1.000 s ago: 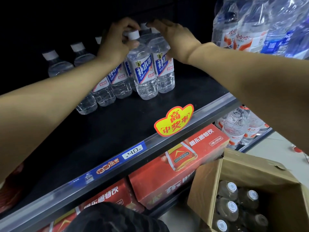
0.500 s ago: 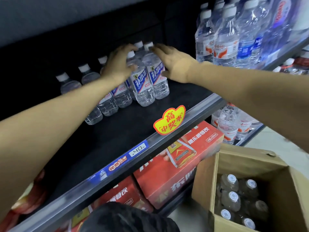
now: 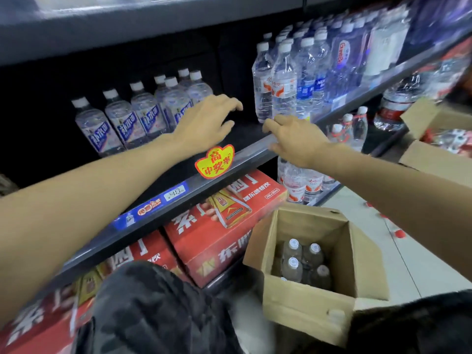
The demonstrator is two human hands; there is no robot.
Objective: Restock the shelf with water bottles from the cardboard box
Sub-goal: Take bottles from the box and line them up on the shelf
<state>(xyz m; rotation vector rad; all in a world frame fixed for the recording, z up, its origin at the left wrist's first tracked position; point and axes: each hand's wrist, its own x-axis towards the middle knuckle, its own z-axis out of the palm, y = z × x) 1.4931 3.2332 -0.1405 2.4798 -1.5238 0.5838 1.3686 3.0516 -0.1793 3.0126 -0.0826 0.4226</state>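
Observation:
Several clear water bottles (image 3: pixel 143 116) with white caps and blue labels stand in a row at the back of the dark shelf (image 3: pixel 240 134). My left hand (image 3: pixel 204 123) hovers over the shelf just in front of their right end, fingers loose, holding nothing. My right hand (image 3: pixel 293 139) is empty too, over the shelf's front rail with relaxed fingers. The open cardboard box (image 3: pixel 306 297) sits on the floor at lower right, with several capped bottles (image 3: pixel 293 267) upright inside.
Taller water bottles (image 3: pixel 283 83) fill the shelf to the right. Red drink cartons (image 3: pixel 219 233) lie on the shelf below. A yellow promo tag (image 3: pixel 214 162) sticks up from the shelf rail. More cardboard boxes (image 3: pixel 434 154) stand at far right. My knee (image 3: pixel 153 310) is at the bottom.
Both hands have let go of the two bottles they set at the row's right end and have drawn back toward the shelf's front edge. The view has swung right and down.

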